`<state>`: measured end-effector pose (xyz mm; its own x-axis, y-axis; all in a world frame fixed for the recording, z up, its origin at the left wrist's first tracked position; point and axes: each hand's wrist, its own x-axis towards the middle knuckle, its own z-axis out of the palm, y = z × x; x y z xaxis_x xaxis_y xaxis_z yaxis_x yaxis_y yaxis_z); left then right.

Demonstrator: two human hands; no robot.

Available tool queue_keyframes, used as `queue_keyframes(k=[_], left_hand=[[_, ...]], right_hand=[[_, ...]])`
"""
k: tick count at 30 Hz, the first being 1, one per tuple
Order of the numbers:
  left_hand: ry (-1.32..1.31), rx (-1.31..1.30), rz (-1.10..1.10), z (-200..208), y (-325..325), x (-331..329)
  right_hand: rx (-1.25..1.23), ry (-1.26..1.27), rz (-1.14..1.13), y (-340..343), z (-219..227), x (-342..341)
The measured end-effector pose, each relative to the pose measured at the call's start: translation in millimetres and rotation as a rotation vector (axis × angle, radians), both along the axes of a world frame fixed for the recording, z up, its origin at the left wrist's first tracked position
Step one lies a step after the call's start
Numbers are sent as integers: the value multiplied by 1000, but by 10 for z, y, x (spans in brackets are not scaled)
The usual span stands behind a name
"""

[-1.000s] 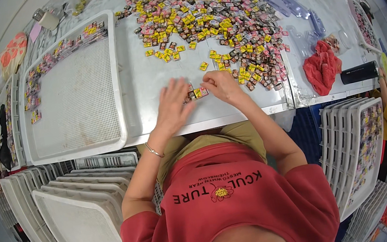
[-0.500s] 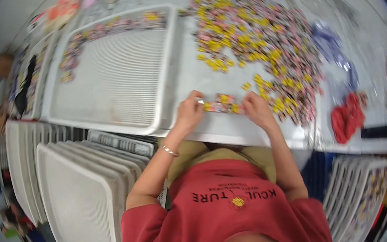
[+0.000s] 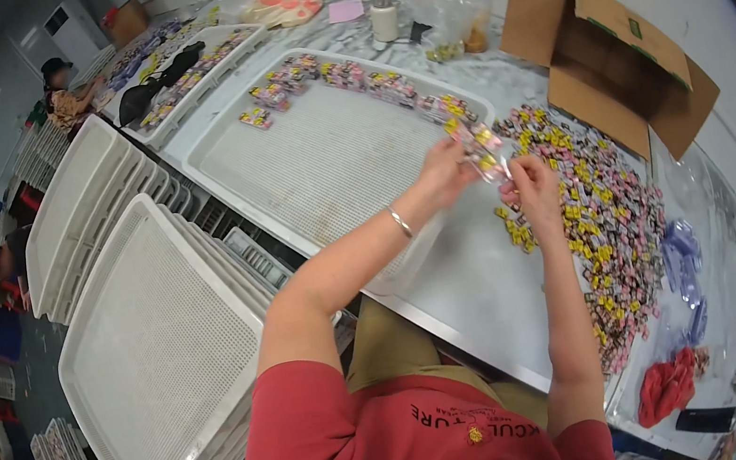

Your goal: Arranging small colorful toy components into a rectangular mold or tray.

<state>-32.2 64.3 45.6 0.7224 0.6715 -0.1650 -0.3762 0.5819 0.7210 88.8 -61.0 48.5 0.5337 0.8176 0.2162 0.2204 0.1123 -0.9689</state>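
My left hand (image 3: 445, 173) and my right hand (image 3: 535, 194) are both closed on a short clear pack of small pink and yellow pieces (image 3: 474, 140), raised over the right rim of a white perforated tray (image 3: 322, 175). A shiny clear end of the pack lies between the two hands. Similar packs (image 3: 345, 74) line the tray's far side and far left corner. To the right of my right hand spreads a large pile of loose pink, yellow and dark pieces (image 3: 610, 222) on the table. What exactly the pieces are is too small to tell.
An open cardboard box (image 3: 603, 52) stands behind the pile. Stacked white trays (image 3: 159, 356) are at my left, and another filled tray (image 3: 202, 74) lies farther left. A white bottle (image 3: 384, 18) stands at the back; a red cloth (image 3: 667, 387) lies right. A person (image 3: 66, 99) sits far left.
Both hands have lifted the row of pieces off the table and brought it up toward the tray's right rim. My view has turned to the left.
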Motion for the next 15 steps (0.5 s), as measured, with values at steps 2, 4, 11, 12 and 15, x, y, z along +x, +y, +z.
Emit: queue_keyframes(k=[2, 4, 11, 12, 15], left_hand=[[-11, 85, 65, 10, 564, -342], [100, 180, 237, -10, 1207, -780], [471, 154, 959, -549, 2967, -2599], [469, 149, 947, -626, 3040, -2625], [455, -34, 1064, -820, 3209, -2471]], right_hand=[[-16, 94, 115, 185, 163, -275], [-44, 99, 149, 202, 98, -370], [-297, 129, 186, -73, -365, -368], [-329, 154, 160, -128, -403, -367], [-403, 201, 78, -334, -492, -358]])
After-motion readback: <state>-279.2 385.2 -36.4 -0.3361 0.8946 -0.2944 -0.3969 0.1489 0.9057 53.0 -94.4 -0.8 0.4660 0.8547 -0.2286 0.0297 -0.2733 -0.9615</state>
